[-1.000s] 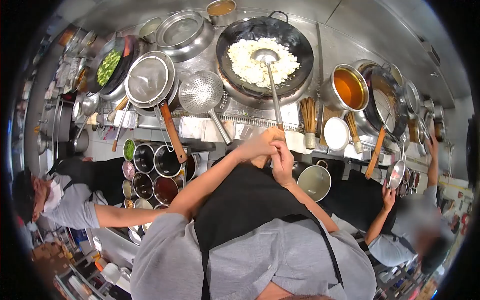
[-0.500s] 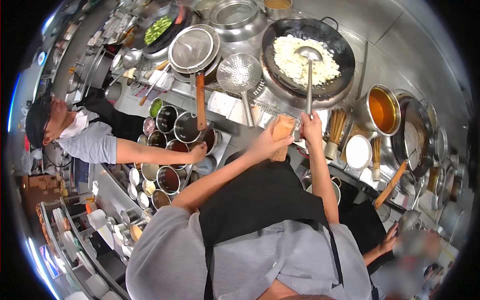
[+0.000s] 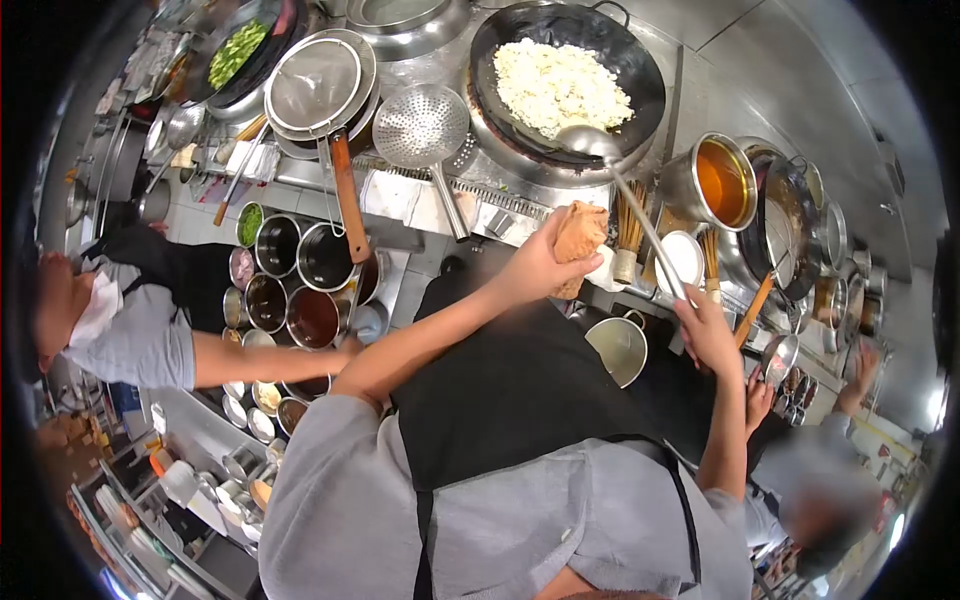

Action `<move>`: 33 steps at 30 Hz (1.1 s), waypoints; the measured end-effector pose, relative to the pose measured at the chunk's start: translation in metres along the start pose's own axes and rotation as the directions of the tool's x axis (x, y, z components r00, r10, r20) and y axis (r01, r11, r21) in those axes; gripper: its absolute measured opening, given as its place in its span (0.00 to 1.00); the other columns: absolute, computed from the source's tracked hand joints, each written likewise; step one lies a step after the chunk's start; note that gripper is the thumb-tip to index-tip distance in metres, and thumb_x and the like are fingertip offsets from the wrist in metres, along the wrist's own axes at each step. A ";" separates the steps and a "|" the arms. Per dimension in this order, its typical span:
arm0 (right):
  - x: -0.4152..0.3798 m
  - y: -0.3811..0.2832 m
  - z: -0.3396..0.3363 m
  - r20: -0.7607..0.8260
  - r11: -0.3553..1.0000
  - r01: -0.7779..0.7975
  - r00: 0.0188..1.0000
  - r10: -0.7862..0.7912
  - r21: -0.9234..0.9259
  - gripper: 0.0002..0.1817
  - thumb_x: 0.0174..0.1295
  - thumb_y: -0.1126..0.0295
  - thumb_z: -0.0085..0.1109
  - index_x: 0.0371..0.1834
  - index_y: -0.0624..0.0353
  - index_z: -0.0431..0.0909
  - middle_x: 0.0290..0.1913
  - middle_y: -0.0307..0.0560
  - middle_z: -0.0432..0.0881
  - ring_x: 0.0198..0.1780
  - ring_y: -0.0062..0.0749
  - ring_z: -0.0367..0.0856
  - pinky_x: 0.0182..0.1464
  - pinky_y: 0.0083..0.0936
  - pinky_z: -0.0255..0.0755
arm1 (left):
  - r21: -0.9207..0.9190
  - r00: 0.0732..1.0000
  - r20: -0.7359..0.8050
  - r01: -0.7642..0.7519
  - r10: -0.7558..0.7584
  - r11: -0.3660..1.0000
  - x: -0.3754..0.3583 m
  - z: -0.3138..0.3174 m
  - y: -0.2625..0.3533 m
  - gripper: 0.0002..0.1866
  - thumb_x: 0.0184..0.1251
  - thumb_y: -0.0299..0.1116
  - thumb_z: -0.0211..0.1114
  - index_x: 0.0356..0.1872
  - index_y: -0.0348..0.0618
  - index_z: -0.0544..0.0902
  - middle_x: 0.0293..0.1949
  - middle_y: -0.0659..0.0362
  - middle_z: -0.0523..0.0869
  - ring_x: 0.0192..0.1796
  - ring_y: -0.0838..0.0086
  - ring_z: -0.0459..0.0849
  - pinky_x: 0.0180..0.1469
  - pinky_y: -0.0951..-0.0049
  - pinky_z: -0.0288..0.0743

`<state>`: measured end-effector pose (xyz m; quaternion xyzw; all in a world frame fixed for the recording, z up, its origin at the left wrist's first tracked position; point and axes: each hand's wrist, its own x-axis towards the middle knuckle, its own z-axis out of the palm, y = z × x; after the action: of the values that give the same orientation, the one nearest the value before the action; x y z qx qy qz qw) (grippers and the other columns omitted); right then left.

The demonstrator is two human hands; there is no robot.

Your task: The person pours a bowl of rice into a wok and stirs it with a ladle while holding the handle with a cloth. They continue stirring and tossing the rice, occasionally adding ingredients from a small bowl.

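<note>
My left hand (image 3: 540, 262) is wrapped round a folded tan cloth (image 3: 581, 232) in front of the stove edge. Farther right, my right hand (image 3: 708, 325) grips the handle of a long steel ladle (image 3: 643, 215). The ladle's bowl rests at the near rim of a black wok (image 3: 640, 75), beside the white rice-like food (image 3: 555, 88) in it. A perforated skimmer (image 3: 421, 125) lies to the left of the wok.
A co-worker's arm (image 3: 265, 360) reaches over metal pots (image 3: 315, 318) at the left. An orange-liquid pot (image 3: 724, 182), a white bowl (image 3: 680, 262) and bamboo brushes (image 3: 630, 235) are right of the wok. Another person (image 3: 815, 475) stands at the lower right.
My right hand has moved right and toward me, drawing the ladle out of the food to the wok's near rim. The view has shifted, and the left co-worker's hand is lower.
</note>
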<state>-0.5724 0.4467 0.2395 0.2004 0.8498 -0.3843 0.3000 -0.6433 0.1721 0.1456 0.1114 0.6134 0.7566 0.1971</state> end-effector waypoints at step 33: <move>0.166 -0.023 0.062 -0.195 0.899 0.433 0.878 -0.438 -0.070 0.15 0.73 0.63 0.47 0.52 0.64 0.72 0.19 0.46 0.75 0.15 0.32 0.75 0.19 0.33 0.66 | -0.384 0.939 -0.231 0.153 -0.255 0.911 -0.065 -0.001 0.053 0.25 0.69 0.37 0.67 0.62 0.42 0.70 0.41 0.59 0.83 0.40 0.76 0.84 0.43 0.73 0.80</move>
<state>-0.6857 0.4025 0.1089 0.0392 0.9041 -0.4086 0.1189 -0.5935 0.1337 0.2015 -0.0983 0.4941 0.8391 0.2053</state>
